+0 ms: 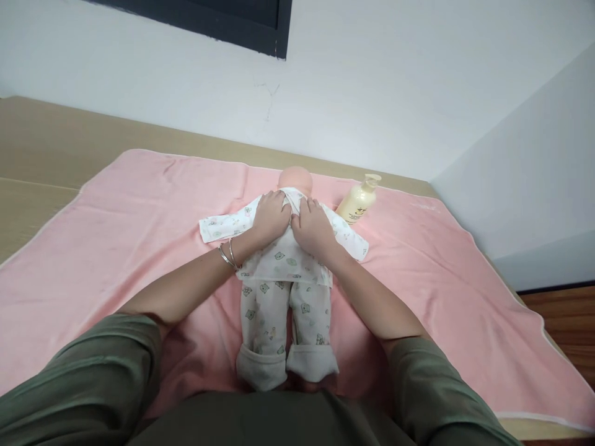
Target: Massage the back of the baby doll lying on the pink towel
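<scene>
A baby doll (296, 179) lies stretched out on a pink blanket, its smooth head farthest from me. It wears a white printed baby shirt (283, 263) with the sleeves spread to both sides, and matching printed pants (264, 310) with cuffs turned up. My left hand (272, 217) is closed on the upper part of the shirt, near the neckline. Beside it, my right hand (312, 226) grips the shirt's other side, thumbs almost meeting at the middle. The fingertips and the doll's neck are partly hidden by cloth and hands.
A cream-yellow pump bottle (357, 201) lies tilted on the blanket, right of the doll's head. The pink blanket (441, 297) covers most of a wooden surface (41, 136). Behind stands a white wall (362, 93) with a dark frame (232, 21) above.
</scene>
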### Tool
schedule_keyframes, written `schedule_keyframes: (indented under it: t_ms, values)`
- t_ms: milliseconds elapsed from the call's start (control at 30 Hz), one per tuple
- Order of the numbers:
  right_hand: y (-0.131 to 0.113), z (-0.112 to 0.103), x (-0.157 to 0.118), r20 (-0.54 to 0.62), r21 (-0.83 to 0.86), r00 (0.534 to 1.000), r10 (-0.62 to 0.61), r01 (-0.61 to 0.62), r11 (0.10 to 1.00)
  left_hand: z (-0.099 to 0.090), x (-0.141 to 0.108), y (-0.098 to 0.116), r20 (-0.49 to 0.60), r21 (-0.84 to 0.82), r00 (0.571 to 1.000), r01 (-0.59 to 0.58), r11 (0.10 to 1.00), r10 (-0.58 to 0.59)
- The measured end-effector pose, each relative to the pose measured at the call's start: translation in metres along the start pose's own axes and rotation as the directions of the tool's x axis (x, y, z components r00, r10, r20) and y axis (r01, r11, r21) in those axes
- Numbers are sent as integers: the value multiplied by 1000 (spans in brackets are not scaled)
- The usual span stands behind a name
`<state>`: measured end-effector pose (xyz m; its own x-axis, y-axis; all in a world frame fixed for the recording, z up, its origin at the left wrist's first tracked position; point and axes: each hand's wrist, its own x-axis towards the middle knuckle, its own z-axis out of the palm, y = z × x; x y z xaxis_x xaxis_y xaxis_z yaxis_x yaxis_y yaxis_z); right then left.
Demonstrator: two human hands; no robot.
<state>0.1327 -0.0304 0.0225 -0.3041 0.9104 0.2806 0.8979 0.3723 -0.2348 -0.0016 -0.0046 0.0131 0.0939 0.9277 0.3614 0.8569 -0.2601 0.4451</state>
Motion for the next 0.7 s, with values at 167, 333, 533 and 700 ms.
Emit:
schedule_keyframes:
  t_ms: [167, 333, 533, 700]
  values:
    - [11, -4, 15, 22, 104, 1000, 6, -8, 994, 5, -4, 1, -23, -11, 1000, -12, 1000, 12]
    - [22, 2, 29, -21, 124, 999, 36, -33, 992, 6, -9, 3, -53, -35, 998, -30, 999, 28]
    - [22, 10, 23, -52, 111, 998, 42, -36, 993, 5, -12, 3, -55, -28, 998, -24, 999, 23]
    - [22, 10, 23, -59, 117, 997, 41, -33, 993, 6, -13, 3, -67, -37, 997, -35, 999, 33]
